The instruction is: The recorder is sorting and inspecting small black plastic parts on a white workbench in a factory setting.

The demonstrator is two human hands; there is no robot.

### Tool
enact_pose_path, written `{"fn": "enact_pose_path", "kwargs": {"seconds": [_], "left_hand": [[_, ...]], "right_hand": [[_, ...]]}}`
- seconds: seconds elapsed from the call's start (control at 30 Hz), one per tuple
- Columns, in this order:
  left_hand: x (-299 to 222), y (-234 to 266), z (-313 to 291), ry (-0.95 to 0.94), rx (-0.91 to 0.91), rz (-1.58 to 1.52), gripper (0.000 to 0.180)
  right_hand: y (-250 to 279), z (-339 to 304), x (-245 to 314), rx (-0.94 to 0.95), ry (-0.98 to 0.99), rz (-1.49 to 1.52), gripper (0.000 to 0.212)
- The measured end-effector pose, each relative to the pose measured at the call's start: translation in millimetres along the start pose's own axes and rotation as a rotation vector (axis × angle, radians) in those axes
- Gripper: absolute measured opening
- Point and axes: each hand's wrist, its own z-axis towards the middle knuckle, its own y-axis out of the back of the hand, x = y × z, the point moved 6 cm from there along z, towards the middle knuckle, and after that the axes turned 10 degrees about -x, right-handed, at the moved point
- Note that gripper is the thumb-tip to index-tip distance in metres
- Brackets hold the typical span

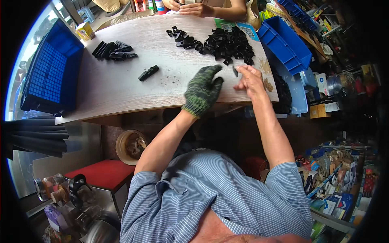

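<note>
My left hand (202,88), in a green and black knit glove, hovers over the table's near edge. Its thumb and fingers are apart, with nothing visible between them. Just to its right, my bare right hand (250,79) pinches a small dark piece (235,71) between thumb and fingertips. Beyond both hands lies a heap of small black plastic parts (231,44), with a loose trail running left from it. A single longer black plastic piece (148,73) rests left of my gloved hand. Farther left is a cluster of similar long black pieces (115,50).
The pale wooden table (121,85) carries a blue mesh crate (52,69) on the left and a small yellow box (84,31). A blue bin (285,44) stands at the right. Across the table are another person's hands (194,9). A bucket (131,146) sits below.
</note>
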Motion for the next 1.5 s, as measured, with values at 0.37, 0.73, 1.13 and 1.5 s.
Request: {"fn": "enact_pose_path", "kwargs": {"seconds": [0.37,0.73,1.13,1.5], "left_hand": [[13,-44,15,-0.003,0.118,-0.007,0.027],[17,-36,10,0.437,-0.106,-0.511,0.033],[-21,-5,-5,-0.079,-0.077,0.13,0.027],[38,160,34,-0.176,-0.037,1.071,0.019]], "right_hand": [[-17,-14,-19,0.034,0.161,0.085,0.014],[-28,-24,-15,0.055,0.18,0.019,0.03],[-39,-44,-26,0.012,0.114,0.239,0.03],[-51,-65,-13,0.006,0.001,0.258,0.038]]}}
